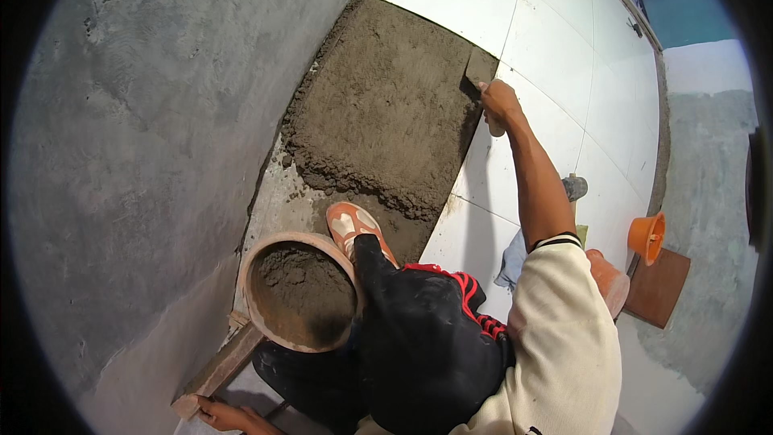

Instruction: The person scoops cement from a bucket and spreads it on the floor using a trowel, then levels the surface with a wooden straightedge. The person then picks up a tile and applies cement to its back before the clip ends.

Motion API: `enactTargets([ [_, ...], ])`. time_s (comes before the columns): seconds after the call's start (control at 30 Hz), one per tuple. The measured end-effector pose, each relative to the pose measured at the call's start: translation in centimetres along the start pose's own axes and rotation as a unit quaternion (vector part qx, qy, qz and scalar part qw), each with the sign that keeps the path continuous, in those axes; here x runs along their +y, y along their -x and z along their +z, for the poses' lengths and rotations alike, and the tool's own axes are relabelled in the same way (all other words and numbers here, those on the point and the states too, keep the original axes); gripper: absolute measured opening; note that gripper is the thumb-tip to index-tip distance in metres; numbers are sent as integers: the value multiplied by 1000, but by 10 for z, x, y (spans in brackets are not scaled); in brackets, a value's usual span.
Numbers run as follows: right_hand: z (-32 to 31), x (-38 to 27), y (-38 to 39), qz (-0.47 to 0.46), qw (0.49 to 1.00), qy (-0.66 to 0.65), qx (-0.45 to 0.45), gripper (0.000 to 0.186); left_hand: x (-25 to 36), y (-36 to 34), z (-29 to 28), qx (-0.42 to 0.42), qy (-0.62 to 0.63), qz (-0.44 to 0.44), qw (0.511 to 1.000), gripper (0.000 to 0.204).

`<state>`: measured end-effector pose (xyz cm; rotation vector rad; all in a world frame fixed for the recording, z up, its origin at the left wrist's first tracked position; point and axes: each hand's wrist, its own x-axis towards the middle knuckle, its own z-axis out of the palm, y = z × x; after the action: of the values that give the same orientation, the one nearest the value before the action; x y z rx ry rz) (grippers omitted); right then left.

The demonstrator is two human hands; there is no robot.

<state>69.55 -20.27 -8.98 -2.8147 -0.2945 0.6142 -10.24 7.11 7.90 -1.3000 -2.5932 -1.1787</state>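
Note:
My right hand (501,105) is closed round the handle of a trowel (481,68). The trowel's blade rests at the far right corner of a bed of wet grey mortar (386,97), right beside the laid white tiles. At the lower left, my left hand (225,416) is closed at the near end of a wooden plank (221,366), its fingers partly hidden. Between the plank and my shoe stands a round bucket (247,286) with mortar (302,290) in it. The mortar bed is smooth over most of its surface and crumbly along its near edge.
A grey plastered wall (177,113) runs along the left. White tiles (555,40) cover the floor at right. Near my right elbow are a mallet (575,187), a blue cloth (511,262) and an orange-red bucket (609,282). Farther right are an orange pail (644,238) and a brown board (659,288).

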Motion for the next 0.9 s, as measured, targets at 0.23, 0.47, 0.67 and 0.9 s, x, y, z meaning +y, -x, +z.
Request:
enactTargets([
  [0.23, -2, -4, -19, -20, 997, 68, 35, 57, -1, -4, 0, 9, 1, -7, 1000, 45],
  [0.47, -7, -40, -29, -93, 987, 130, 16, 52, 4, 2, 9, 5, 8, 24, 1000, 46],
  [0.67, -11, -51, -20, -81, 988, 135, -1, 29, 0, -1, 11, -2, 15, 50, 999, 49],
  [0.9, -11, -38, 26, -91, 995, 34, 24, 47, -14, -10, 4, -15, 21, 88, 996, 53],
])
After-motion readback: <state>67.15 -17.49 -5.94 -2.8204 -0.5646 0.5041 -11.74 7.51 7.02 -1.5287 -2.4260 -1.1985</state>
